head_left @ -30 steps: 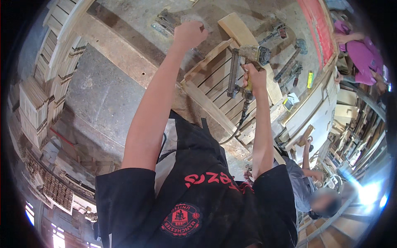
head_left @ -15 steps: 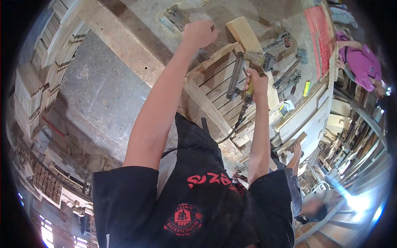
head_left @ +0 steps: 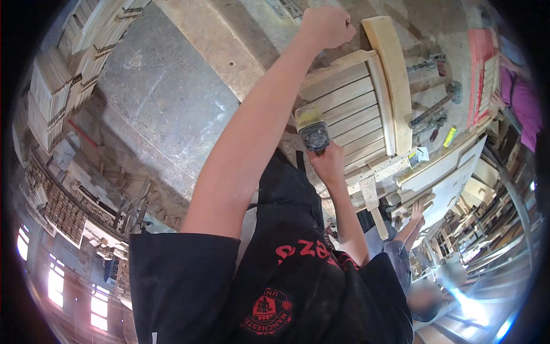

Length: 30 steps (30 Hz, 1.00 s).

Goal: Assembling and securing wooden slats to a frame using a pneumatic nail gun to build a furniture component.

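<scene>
A pale slatted wooden frame (head_left: 352, 106) lies on a dusty workbench (head_left: 229, 43). My left hand (head_left: 323, 26) is stretched far out, closed in a fist at the frame's far corner rail. My right hand (head_left: 327, 160) grips a yellow and grey power tool (head_left: 312, 131), whose head is set against the near slats. A thick curved wooden piece (head_left: 392, 74) lies along the frame's right side.
Several hand tools (head_left: 435, 109) and a red panel (head_left: 478, 57) lie at the bench's right end. Another person's hand (head_left: 416, 211) reaches in at lower right, and a purple sleeve (head_left: 521, 97) shows at the right edge. Stacked timber (head_left: 54, 94) fills the left.
My right hand has drawn the power tool from the frame's far end back to its near slats. My left fist has stayed at the frame's far corner.
</scene>
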Each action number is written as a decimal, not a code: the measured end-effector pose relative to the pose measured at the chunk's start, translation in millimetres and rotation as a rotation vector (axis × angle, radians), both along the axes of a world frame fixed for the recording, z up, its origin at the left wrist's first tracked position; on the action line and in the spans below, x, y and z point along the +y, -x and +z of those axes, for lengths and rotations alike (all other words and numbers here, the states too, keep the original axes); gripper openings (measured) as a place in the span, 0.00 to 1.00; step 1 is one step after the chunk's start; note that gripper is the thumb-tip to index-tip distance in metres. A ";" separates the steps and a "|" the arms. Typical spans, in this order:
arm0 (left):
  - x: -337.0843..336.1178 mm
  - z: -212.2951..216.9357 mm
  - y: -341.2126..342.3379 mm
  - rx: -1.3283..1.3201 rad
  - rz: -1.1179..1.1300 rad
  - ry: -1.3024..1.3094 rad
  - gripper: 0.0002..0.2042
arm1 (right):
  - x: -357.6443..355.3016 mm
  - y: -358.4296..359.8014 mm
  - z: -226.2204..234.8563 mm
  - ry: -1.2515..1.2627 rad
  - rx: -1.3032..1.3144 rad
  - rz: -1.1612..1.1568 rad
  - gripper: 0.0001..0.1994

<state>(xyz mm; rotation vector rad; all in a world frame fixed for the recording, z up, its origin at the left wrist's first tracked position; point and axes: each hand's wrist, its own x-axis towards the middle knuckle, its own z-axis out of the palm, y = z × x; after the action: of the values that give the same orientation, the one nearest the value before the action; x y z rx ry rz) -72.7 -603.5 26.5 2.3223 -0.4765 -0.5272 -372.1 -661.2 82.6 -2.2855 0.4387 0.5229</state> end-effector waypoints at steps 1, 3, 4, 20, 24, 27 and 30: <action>-0.5 -1.9 1.2 -0.015 0.010 -0.019 0.13 | 7.2 -5.7 6.1 0.011 0.029 -0.010 0.21; 1.4 -3.4 1.8 -0.036 0.017 -0.040 0.13 | 8.4 -2.7 2.9 -0.014 0.028 0.000 0.21; 2.1 -2.9 2.2 -0.024 0.013 -0.051 0.13 | 8.3 -1.8 1.5 -0.029 0.031 0.009 0.21; 9.1 -9.1 -1.6 -0.113 -0.112 -0.067 0.20 | -7.2 47.8 20.6 0.021 0.218 -0.010 0.30; -0.9 8.6 -7.4 0.048 -0.110 -0.050 0.21 | -17.4 84.4 12.1 0.142 0.067 -0.040 0.24; 0.8 9.6 -6.9 0.104 -0.092 -0.093 0.20 | -19.6 80.1 20.2 0.052 0.150 -0.111 0.25; 13.0 -13.5 -6.3 -0.085 -0.107 -0.050 0.20 | -21.4 71.4 29.6 0.002 0.365 -0.103 0.28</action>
<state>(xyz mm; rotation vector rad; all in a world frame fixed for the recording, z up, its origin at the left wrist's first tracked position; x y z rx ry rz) -66.4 -590.5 13.0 2.3845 -0.6378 -0.4972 -443.6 -682.6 112.1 -2.1572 0.7305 0.8904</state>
